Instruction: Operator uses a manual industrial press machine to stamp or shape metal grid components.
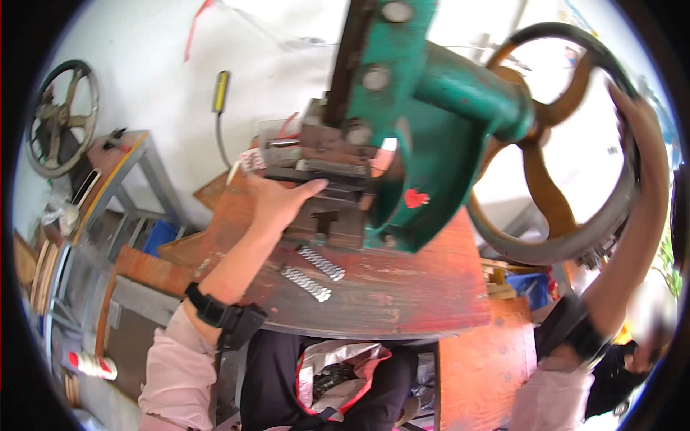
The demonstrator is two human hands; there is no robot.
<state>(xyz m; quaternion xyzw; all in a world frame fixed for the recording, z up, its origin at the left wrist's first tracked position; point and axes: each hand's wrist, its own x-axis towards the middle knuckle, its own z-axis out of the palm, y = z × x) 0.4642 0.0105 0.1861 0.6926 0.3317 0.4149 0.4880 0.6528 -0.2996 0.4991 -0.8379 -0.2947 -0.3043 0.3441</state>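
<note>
A green hand press (453, 93) stands on a worn reddish wooden table (402, 302). My left hand (277, 205) is at its dark metal die (334, 183), thumb stretched along the front edge and apart from the fingers, whose tips are partly hidden. No separate piece shows in that hand. High on the right, my right hand (638, 118) is closed round the rim of the press's large handwheel (535, 172). Two silver zigzag metal strips (321, 263) lie side by side on the table, just in front of the die.
An open bag with a red edge (305, 377) holds dark small parts in my lap. Another handwheel (65, 118) stands at the far left by a metal-framed bench (136, 165). A yellow-handled tool (221, 92) is against the wall. Another person (636, 359) is partly visible at lower right.
</note>
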